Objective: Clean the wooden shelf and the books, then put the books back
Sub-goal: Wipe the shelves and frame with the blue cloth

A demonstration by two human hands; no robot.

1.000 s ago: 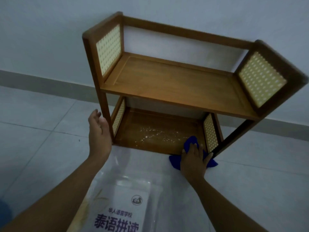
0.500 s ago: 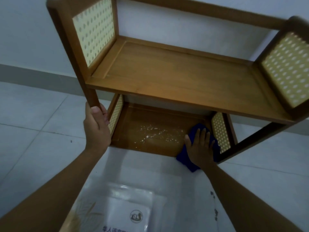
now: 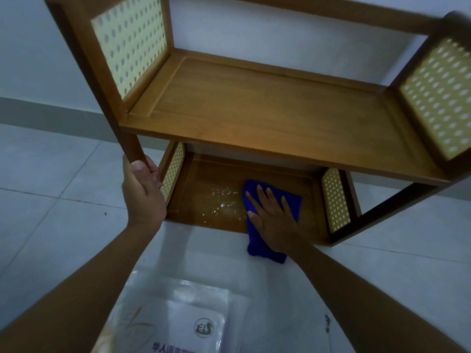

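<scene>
- Curling round a post [image 3: 131,145] of the wooden shelf [image 3: 254,110], the left grip [image 3: 142,194] holds it.
- Fingers straight, the right grip [image 3: 275,225] presses a blue cloth [image 3: 262,250] on the lower board [image 3: 309,200] beneath it.
- White specks [image 3: 221,197] just left of it.

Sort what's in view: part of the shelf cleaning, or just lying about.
Job: wooden shelf, blue cloth under the right hand, white specks on the lower board, left hand gripping the shelf leg, book.
Lying about: clear plastic sheet, dark floor speck.
</scene>
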